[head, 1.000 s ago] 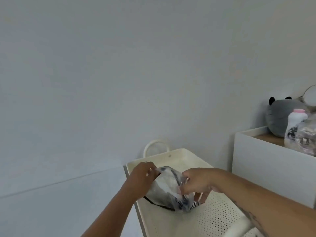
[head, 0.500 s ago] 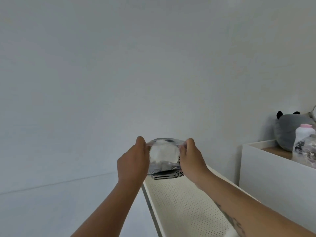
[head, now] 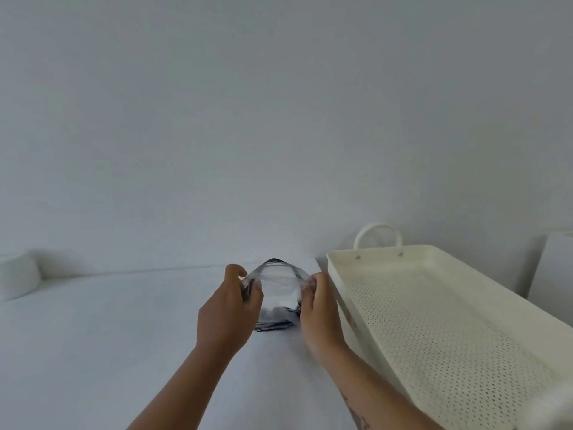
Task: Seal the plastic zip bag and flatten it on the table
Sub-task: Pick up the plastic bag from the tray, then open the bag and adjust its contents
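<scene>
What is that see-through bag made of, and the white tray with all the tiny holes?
The bag, held between the left hand and right hand, looks like thin, clear, glossy plastic: you can see dark striped stuff through it, and it wrinkles and shines. The tray looks like matte cream-painted metal or maybe hard plastic: stiff straight walls and neat rows of punched holes. I can't tell which for sure.

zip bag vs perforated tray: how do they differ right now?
The zip bag is clear, soft plastic with dark striped contents; the perforated tray is rigid, cream and looks empty. The bag is gripped between the left hand and right hand; the tray is untouched. The bag is much smaller.
</scene>
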